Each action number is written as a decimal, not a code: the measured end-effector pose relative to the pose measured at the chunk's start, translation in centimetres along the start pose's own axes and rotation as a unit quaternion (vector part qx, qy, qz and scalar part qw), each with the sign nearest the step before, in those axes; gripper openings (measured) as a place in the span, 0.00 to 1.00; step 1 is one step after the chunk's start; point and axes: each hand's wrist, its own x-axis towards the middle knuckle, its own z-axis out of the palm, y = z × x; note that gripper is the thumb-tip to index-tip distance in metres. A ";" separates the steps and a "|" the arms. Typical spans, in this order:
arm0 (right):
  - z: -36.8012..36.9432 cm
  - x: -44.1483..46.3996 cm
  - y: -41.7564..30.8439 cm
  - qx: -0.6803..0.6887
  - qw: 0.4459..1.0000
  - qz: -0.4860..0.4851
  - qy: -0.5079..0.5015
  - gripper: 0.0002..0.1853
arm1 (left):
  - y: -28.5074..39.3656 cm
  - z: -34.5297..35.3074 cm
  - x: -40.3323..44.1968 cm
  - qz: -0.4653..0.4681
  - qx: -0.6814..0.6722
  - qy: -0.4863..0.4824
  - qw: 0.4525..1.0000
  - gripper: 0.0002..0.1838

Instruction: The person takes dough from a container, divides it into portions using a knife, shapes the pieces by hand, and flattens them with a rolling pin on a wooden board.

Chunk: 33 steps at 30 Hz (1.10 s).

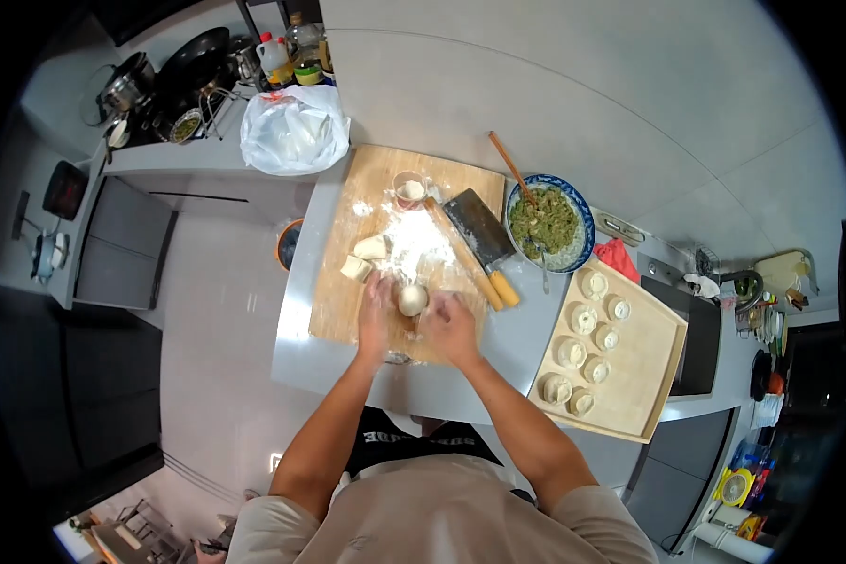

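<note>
Right now we flank a round, pale dough ball (413, 300) with our left hand (375, 303) and right hand (448, 325), over the near half of the floured wooden board (333, 315). Blurred, our fingers could be apart or together, we cannot tell; two blocky, off-white dough pieces (370, 247) lie on its left half.

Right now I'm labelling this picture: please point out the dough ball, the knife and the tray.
Dough ball (413, 300), head view: middle of its top.
Knife (477, 227), head view: middle of its blade.
Tray (639, 365), head view: bare part of its floor.
</note>
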 end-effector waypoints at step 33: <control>4.0 6.9 0.3 -0.225 0.966 -0.129 -0.020 0.24 | 0.6 -0.6 1.8 0.042 0.067 0.052 0.995 0.33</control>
